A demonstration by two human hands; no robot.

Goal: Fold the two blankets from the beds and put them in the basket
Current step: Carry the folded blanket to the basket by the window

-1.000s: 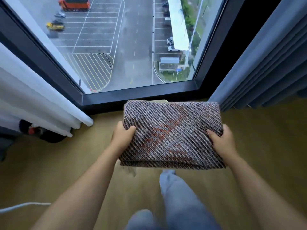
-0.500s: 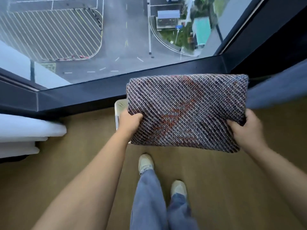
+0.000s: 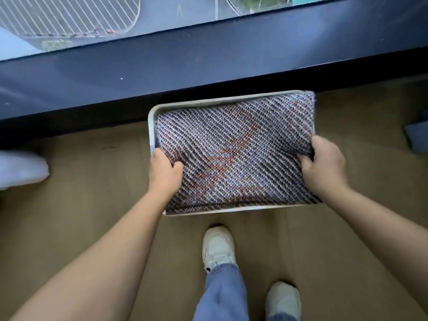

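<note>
A folded knitted blanket, grey-purple with orange-red streaks, lies flat over the opening of a pale rectangular basket on the floor by the window. My left hand grips the blanket's near left edge. My right hand grips its near right edge. The blanket fills nearly the whole opening, and its far right corner overhangs the rim. The inside of the basket is hidden under it. A second blanket is not in sight.
A dark window sill runs right behind the basket. White curtain fabric sits at the left, and grey curtain fabric at the right edge. My two feet in white shoes stand on the wooden floor just before the basket.
The blanket went from chest height in front of the window down onto the basket. My view tipped down toward the floor, and the basket came into full sight.
</note>
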